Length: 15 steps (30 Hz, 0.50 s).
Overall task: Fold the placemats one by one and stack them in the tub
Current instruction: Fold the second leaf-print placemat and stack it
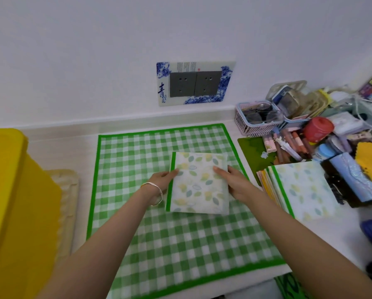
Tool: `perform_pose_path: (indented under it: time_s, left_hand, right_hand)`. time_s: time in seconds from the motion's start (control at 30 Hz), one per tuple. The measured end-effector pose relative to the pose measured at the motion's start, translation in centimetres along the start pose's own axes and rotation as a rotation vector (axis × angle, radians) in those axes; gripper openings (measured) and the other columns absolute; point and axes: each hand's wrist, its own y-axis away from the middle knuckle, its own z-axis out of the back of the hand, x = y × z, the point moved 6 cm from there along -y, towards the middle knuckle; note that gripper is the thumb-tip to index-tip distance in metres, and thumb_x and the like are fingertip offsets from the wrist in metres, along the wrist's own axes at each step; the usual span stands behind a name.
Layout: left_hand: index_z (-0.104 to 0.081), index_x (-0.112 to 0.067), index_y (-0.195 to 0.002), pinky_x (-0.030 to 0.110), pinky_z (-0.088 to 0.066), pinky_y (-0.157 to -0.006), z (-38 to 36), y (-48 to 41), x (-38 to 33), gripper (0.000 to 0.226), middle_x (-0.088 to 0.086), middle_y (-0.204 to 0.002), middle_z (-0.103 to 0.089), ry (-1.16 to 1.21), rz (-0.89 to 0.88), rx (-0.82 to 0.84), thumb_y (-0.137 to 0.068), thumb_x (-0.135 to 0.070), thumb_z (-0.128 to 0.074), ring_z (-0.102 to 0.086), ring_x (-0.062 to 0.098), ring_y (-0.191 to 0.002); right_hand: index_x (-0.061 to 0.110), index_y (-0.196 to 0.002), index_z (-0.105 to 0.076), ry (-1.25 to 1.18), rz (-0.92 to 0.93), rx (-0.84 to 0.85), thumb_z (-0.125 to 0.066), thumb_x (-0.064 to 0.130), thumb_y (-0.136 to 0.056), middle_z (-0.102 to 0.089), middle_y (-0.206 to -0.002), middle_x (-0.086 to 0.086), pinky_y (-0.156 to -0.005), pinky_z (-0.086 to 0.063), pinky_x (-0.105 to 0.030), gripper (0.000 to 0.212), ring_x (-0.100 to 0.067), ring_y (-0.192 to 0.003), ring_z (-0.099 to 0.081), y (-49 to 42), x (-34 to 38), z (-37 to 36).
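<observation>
A folded placemat [199, 184], white with a leaf print and a green edge, lies on a spread green-checked placemat [176, 234] on the counter. My left hand [162, 180] holds its left edge, thumb on top. My right hand [232, 180] grips its right edge the same way. A stack of folded placemats [303, 188] with the same leaf print sits to the right. The yellow tub [10, 201] stands at the far left.
Clutter fills the right back corner: a pink basket [256, 121], a red jar [318, 129], pens, bottles, a blue pouch [353, 180]. A wall socket panel [194, 84] is behind. A beige tray [68, 203] lies beside the tub.
</observation>
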Motion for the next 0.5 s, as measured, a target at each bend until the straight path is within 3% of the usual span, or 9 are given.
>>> perform_pose_path:
  time_s: [0.13,0.37,0.5]
  left_hand:
    - [-0.066,-0.01,-0.1,0.028,-0.055,-0.079,-3.1,1.3,-1.4,0.026,0.004,-0.09,-0.07,0.016,-0.079,0.051,-0.084,-0.031,-0.067,-0.065,0.015,-0.078]
    - [-0.069,-0.015,-0.092,0.015,-0.052,-0.053,-12.2,3.1,-3.5,0.013,-0.006,-0.068,-0.07,0.06,-0.183,0.082,-0.085,-0.026,-0.067,-0.064,0.002,-0.056]
    - [-0.069,-0.015,-0.086,0.019,-0.056,-0.063,-18.5,3.7,-3.3,0.01,-0.001,-0.074,-0.071,0.146,-0.202,0.098,-0.085,-0.025,-0.067,-0.065,0.008,-0.063]
  right_hand:
    - [0.011,-0.119,-0.056,-0.026,0.049,-0.009,-0.066,0.02,-0.086,-0.068,-0.107,-0.01,-0.076,-0.056,-0.041,0.035,-0.026,-0.094,-0.067,2.0,2.4,3.6]
    - [0.009,-0.118,-0.058,-0.032,0.084,-0.019,-0.067,0.022,-0.084,-0.068,-0.111,-0.013,-0.09,-0.051,-0.048,0.038,-0.031,-0.101,-0.065,5.0,5.3,13.0]
    - [0.01,-0.121,-0.057,0.039,0.098,-0.068,-0.068,0.021,-0.084,-0.068,-0.11,-0.007,-0.084,-0.053,-0.042,0.04,-0.024,-0.099,-0.065,6.4,5.5,19.7]
